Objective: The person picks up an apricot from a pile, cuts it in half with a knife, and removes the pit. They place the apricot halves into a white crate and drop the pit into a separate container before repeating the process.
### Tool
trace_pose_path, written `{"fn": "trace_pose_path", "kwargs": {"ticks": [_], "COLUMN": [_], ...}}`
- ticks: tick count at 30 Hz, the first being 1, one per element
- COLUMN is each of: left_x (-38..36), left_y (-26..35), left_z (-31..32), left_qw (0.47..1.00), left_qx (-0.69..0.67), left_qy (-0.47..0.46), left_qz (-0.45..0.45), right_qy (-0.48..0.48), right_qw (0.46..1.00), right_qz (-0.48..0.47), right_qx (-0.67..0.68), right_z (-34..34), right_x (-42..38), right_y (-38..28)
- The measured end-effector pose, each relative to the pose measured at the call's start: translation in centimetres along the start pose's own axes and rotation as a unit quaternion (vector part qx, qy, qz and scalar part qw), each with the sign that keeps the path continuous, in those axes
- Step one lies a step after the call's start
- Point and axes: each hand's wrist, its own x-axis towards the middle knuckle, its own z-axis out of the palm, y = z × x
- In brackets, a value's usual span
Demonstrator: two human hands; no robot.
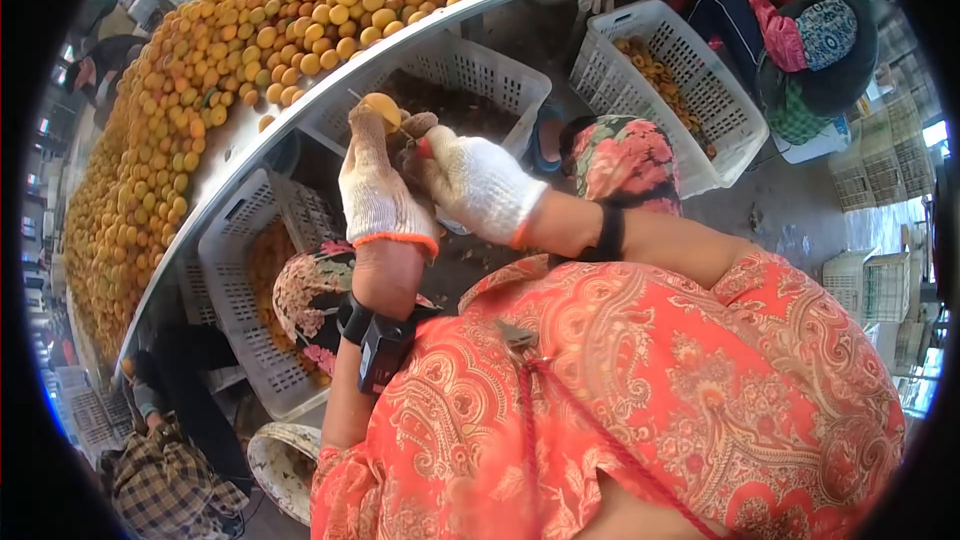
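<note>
My left hand (380,180), in a white knit glove with an orange cuff and soiled fingertips, is closed around an apricot (382,110) at its fingertips. A thin metallic tip pokes out just beside the fruit. My right hand (480,180), in a matching glove, is closed right next to it, its fingers close to the fruit. A bit of red shows at the right fingers, but what they grip is mostly hidden. Both hands are above my lap, in front of a white crate (510,80) with dark contents.
A metal-edged table (235,145) heaped with apricots (290,30) curves along the left and top. White crates with cut fruit stand left (225,260) and right (690,90) of my knees. A worn bucket (285,470) is lower left. Co-workers sit at right (830,35) and lower left (170,470).
</note>
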Motion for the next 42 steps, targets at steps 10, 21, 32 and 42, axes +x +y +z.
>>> {"fn": "trace_pose_path", "kwargs": {"ticks": [10,21,32,42], "left_x": [0.5,0.3,-2.4,-2.5], "left_y": [-1.0,-0.3,0.1,-0.6], "left_z": [-0.1,-1.2,0.1,-0.1], "left_qw": [0.994,0.989,0.931,0.995], "left_qx": [-0.071,0.141,0.275,-0.096], "left_qy": [0.026,0.015,-0.134,-0.016], "left_qz": [-0.074,0.035,0.2,-0.028], "right_qy": [-0.026,0.008,0.045,0.053], "right_qw": [0.998,0.972,0.952,0.994], "right_qz": [0.009,0.087,0.087,0.022], "right_qx": [-0.052,0.216,0.29,0.098], "right_z": [-0.7,-4.2,-2.7,-0.6], "right_x": [0.1,2.1,4.3,4.6], "right_y": [0.6,-3.0,-4.6,-3.4]}}
